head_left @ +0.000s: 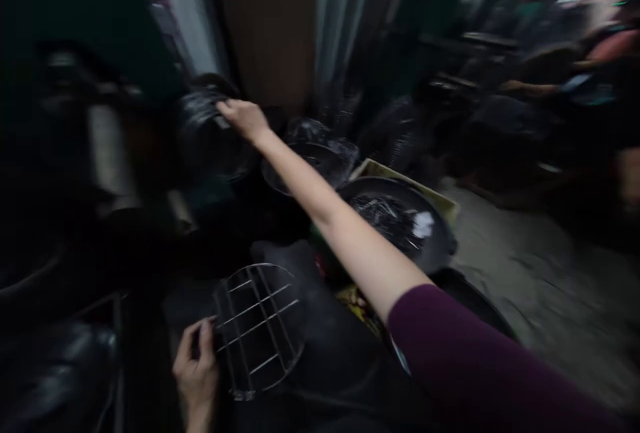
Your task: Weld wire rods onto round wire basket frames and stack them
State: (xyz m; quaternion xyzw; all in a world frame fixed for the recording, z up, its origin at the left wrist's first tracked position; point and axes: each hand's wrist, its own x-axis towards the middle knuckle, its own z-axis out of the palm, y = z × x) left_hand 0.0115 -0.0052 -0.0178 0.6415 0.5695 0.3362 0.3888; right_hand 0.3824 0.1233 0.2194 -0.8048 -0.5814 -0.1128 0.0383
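Note:
A round wire rack (260, 313) of thin metal bars is held upright by its left edge between the thumb and fingers of my left hand (197, 359), above my dark-clothed lap. My right arm, in a purple sleeve, stretches far forward and to the left. At its end my right hand (244, 119) is closed at a dark, shiny plastic-wrapped bundle (207, 119). Blur and darkness hide what exactly its fingers grip. Below the right forearm lies a dark round pan (435, 253) with crumpled clear plastic and a white scrap in it.
Another plastic-covered round pan (320, 159) stands behind my forearm. A yellowish box edge (407, 183) shows behind the nearer pan. Bagged dark items (60, 366) lie at lower left. On the right, a person (595, 93) is beside dark goods, past grey floor (540, 313).

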